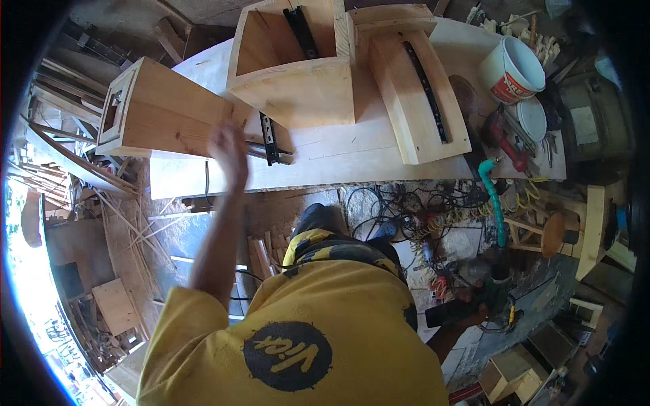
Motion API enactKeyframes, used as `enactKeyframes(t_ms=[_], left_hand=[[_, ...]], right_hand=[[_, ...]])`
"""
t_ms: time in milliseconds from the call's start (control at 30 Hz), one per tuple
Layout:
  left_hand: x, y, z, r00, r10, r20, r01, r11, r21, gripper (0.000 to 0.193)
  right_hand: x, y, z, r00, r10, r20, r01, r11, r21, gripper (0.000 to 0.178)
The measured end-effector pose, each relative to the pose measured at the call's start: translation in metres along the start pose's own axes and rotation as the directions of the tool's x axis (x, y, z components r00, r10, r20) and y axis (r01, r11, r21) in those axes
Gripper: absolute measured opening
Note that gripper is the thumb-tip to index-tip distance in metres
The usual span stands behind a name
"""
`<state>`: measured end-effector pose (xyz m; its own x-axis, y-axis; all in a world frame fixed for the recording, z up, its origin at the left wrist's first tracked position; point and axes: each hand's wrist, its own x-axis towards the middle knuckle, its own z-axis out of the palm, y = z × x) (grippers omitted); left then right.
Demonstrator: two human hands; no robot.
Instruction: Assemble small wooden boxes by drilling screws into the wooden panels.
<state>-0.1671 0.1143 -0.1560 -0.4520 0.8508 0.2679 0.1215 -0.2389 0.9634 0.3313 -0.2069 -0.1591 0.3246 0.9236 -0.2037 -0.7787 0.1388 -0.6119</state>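
My left hand [229, 154] is over the worktable, at the near end of a long wooden box [168, 111] that lies on its side. The hand is smeared by motion, and its fingers do not show clearly. Just right of it, a black metal drawer slide [269, 139] projects over the tabletop. Low on my right side, my right hand [476, 312] is closed around the handle of a dark cordless drill [493, 292], held away from the table. An open wooden cabinet [291, 91] with a slide inside stands at the middle. Beside it lies a wooden drawer [409, 101] carrying another black slide [426, 91].
A white bucket [512, 70], a white lid [531, 120] and a red-handled tool [504, 142] crowd the table's right end. A green hose [489, 196] hangs over the edge. Tangled cables [379, 210] lie on the floor below, and wood strips [128, 223] are at left.
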Motion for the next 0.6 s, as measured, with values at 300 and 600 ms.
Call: enactKeyframes(t_ms=[300, 600], left_hand=[[-0.118, -0.103, 0.141, 0.722, -0.247, 0.646, -0.463, 0.521, 0.717, 0.076], [-0.171, -0.009, 0.078, 0.354, -0.611, 0.708, 0.362, 0.788, 0.498, 0.041]], right_hand=[[0.002, -0.044, -0.008, 0.993, 0.045, 0.105, -0.036, 0.996, -0.084, 0.053], [0.033, -0.054, -0.029, 0.970, 0.054, 0.236, -0.041, 0.997, -0.059, 0.053]])
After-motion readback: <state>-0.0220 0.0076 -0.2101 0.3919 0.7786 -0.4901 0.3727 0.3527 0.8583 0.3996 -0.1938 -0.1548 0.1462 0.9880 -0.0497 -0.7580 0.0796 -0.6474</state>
